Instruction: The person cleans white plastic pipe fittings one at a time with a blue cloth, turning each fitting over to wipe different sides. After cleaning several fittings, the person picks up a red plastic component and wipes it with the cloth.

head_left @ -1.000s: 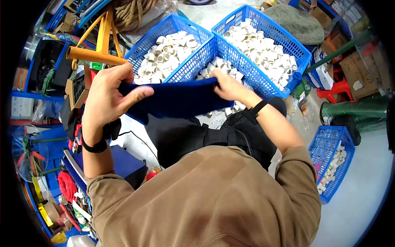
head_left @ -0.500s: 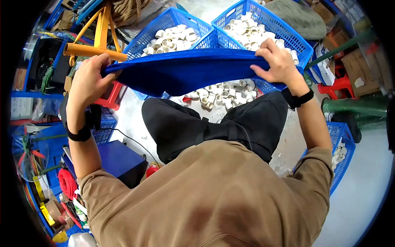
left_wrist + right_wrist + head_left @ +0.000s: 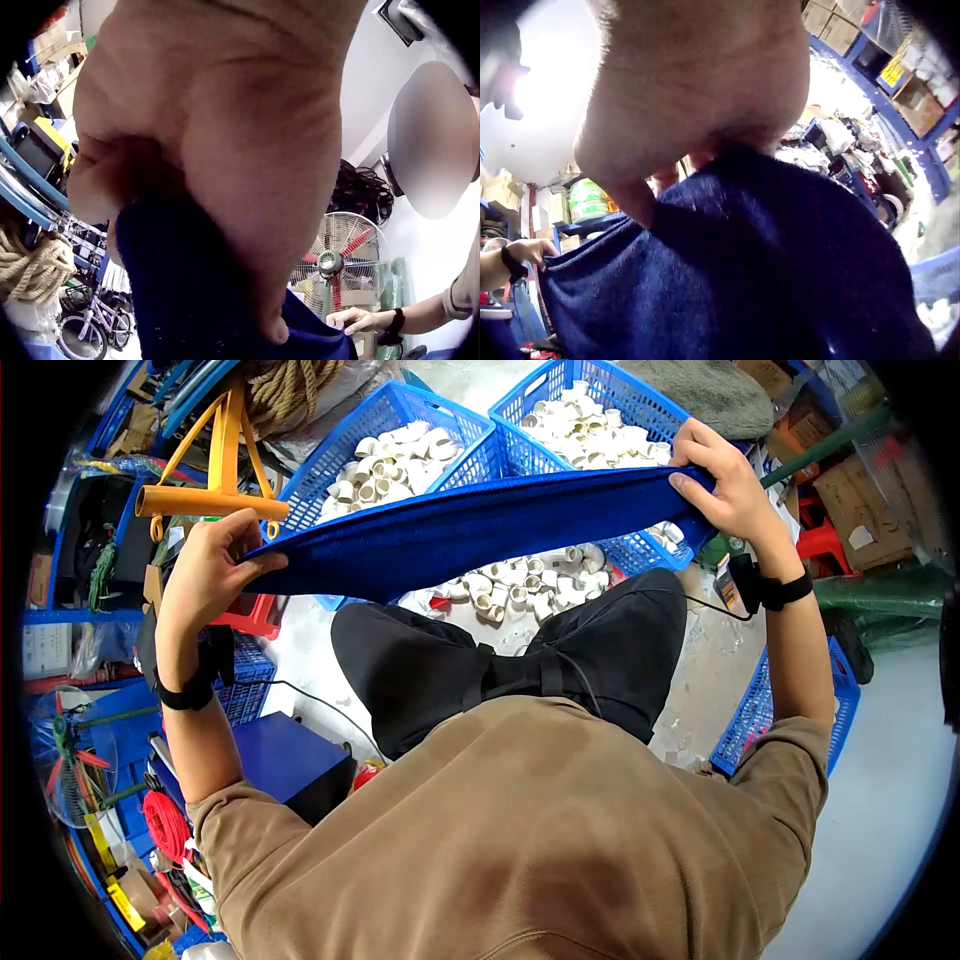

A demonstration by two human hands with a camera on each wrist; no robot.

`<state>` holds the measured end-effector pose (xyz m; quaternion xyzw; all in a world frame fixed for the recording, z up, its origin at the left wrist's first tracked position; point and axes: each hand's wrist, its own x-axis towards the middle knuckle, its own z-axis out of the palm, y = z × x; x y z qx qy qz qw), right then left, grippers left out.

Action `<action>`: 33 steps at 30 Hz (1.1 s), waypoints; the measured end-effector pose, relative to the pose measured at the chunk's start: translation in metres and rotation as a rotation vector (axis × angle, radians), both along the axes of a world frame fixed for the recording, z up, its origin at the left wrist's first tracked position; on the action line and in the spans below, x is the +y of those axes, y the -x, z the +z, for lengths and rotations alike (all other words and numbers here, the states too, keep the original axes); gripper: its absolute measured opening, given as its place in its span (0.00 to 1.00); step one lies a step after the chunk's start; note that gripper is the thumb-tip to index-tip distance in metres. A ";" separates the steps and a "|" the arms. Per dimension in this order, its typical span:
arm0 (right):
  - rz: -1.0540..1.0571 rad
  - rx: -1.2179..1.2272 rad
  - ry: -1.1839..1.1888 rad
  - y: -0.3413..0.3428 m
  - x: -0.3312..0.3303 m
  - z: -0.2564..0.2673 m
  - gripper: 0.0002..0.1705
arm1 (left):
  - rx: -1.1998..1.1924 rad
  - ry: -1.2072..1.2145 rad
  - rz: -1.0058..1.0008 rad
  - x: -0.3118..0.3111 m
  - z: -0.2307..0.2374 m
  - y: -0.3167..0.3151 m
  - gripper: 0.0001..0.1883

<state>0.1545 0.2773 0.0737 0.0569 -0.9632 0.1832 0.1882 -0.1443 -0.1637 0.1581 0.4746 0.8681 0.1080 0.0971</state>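
Observation:
A blue towel (image 3: 460, 525) is stretched in the air between both hands, above the person's knees, its right end higher than its left. At the left corner, the left hand (image 3: 205, 568) pinches the edge between thumb and curled fingers. The right hand (image 3: 728, 485) grips the opposite corner, thumb on the near side. In the left wrist view the towel (image 3: 176, 277) runs down from the palm. The right wrist view shows the towel's fuzzy pile (image 3: 727, 277) hanging in a broad sheet below the hand (image 3: 694, 97).
Two blue crates, one at left (image 3: 300, 485) and one at right (image 3: 508, 425), hold white pipe fittings behind the towel. More fittings (image 3: 520, 585) lie on the floor before the knees. An orange tubular stand (image 3: 210, 502) is near the left hand. A smaller blue crate (image 3: 845, 705) stands at right.
The right hand has swung outward to the right and up, spreading the towel from a bunched shape to a long taut one. The left hand has moved left and slightly down.

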 end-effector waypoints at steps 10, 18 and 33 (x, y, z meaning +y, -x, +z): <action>-0.020 -0.052 0.037 -0.015 0.022 0.011 0.11 | -0.122 -0.034 -0.247 -0.013 0.019 0.002 0.13; -0.286 -0.149 -0.048 -0.018 0.018 0.000 0.08 | 0.021 -0.095 -0.277 -0.024 0.028 -0.014 0.12; 0.658 0.297 -0.107 0.060 -0.125 0.046 0.11 | 0.104 -0.496 -0.881 0.094 0.016 -0.065 0.10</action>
